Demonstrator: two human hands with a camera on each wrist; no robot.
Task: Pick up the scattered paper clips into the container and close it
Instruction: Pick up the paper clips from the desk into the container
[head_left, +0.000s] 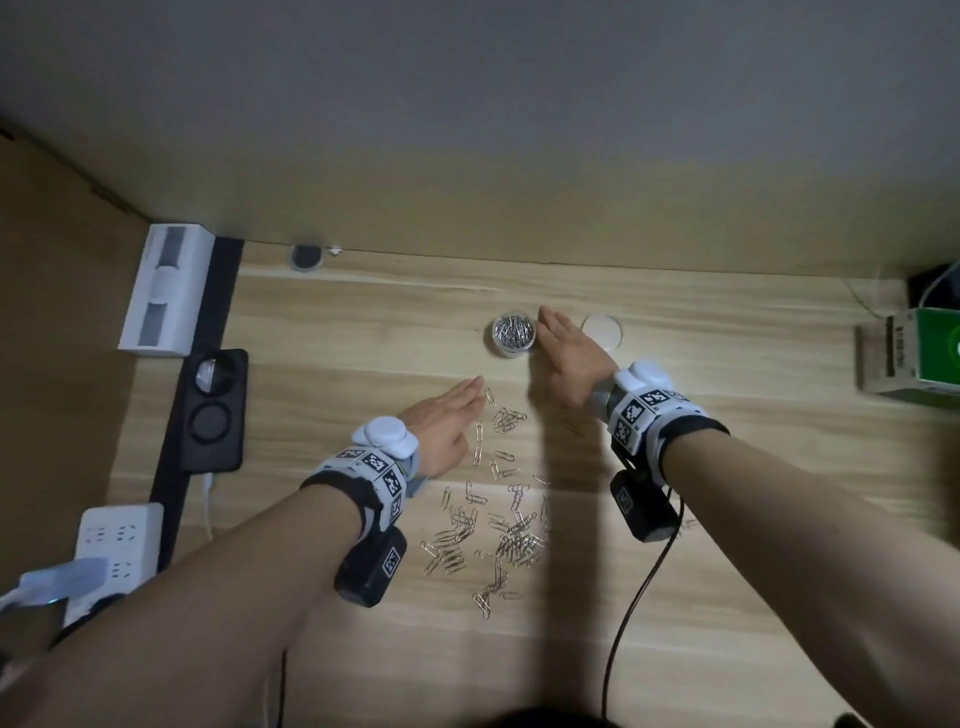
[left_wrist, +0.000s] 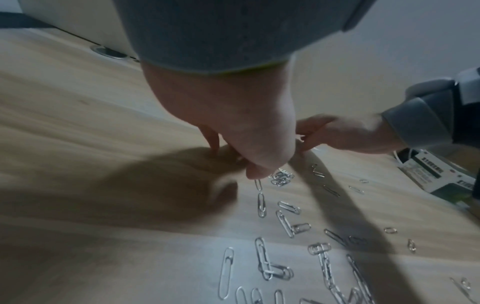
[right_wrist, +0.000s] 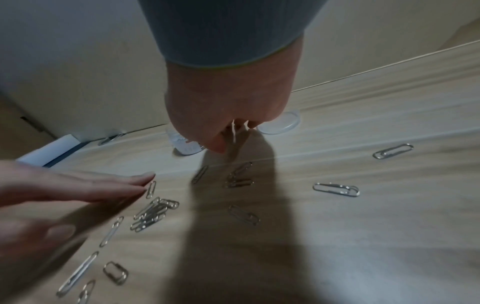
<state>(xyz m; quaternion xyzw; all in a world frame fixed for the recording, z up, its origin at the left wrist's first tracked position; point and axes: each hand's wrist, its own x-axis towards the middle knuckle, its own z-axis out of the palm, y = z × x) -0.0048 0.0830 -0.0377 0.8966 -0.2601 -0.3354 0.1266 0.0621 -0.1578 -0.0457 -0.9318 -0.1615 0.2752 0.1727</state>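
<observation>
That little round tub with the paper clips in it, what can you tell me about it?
The container is a small round tub of clear plastic, standing upright and open on the wooden desk, already heaped with silvery paper clips. Its lid lies flat to its right. The right hand reaches beside it with straight fingers; contact is unclear.

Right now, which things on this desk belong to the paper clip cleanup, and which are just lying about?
Part of the job:
scattered paper clips
open container, already holding clips
lid, lying beside it

Just lying about:
power strip
white box
black tray
green box
</observation>
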